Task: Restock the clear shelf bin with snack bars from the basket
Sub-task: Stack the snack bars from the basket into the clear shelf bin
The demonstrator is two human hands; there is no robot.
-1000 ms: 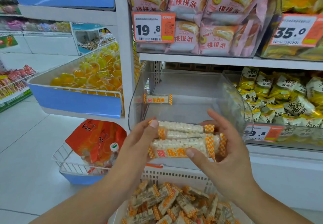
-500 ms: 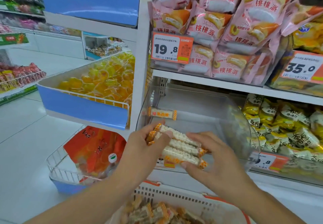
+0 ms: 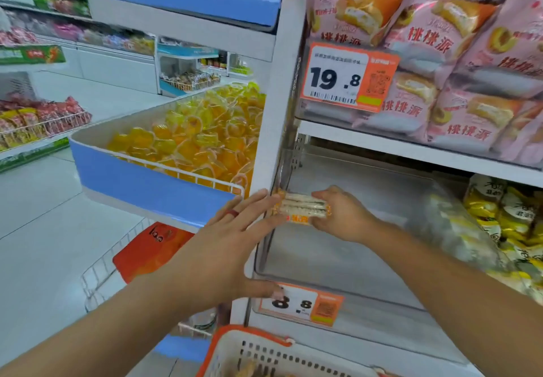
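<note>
- While both arms reach forward, the left hand (image 3: 235, 238) lies flat with fingers straight and spread; its fingertips press the left end of the snack bars (image 3: 302, 207), and its thumb rests near the orange price tag (image 3: 302, 304) reading 8.8.
- On one finger sits a dark red ring (image 3: 232, 213).
- Right hand (image 3: 343, 218) curls round the right end of the bars, gripping them inside the bin.
- Three or so bars lie stacked in a small bundle: pale, grainy, long and narrow, in clear wrappers with orange checked ends.
- They sit far left in the clear shelf bin (image 3: 367, 265), against its left wall.
- That bin is smooth, glossy, see-through plastic with rounded corners.
- At the near edge stands the basket (image 3: 249, 350), white slotted plastic with an orange rim.
</note>
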